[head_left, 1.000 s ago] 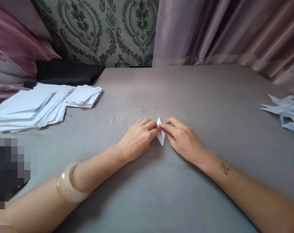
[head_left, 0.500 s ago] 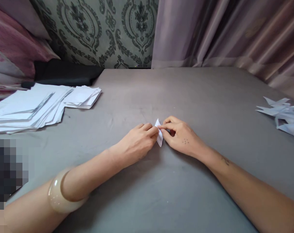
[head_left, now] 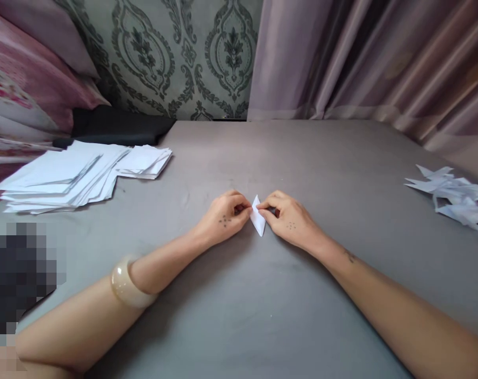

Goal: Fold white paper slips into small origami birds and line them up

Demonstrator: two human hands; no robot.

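A small white folded paper, shaped like a narrow diamond, lies between my two hands on the grey-covered table. My left hand pinches its left corner between thumb and fingertips. At the opposite edge, my right hand grips the paper the same way, thumb and forefinger pressed together near its middle. The diamond's upper tip points away from me and its lower tip towards me. A pale bangle circles my left forearm.
Stacks of white paper sheets lie at the left, with a smaller stack of paper beside them. Behind is a folded black cloth. Several folded white paper shapes are heaped at the right. Curtains hang along the table's far right edge.
My left hand has turned and shifted from over the paper to its left corner, so more of the diamond shows. My right hand keeps its pinch. The whole view has shifted slightly.
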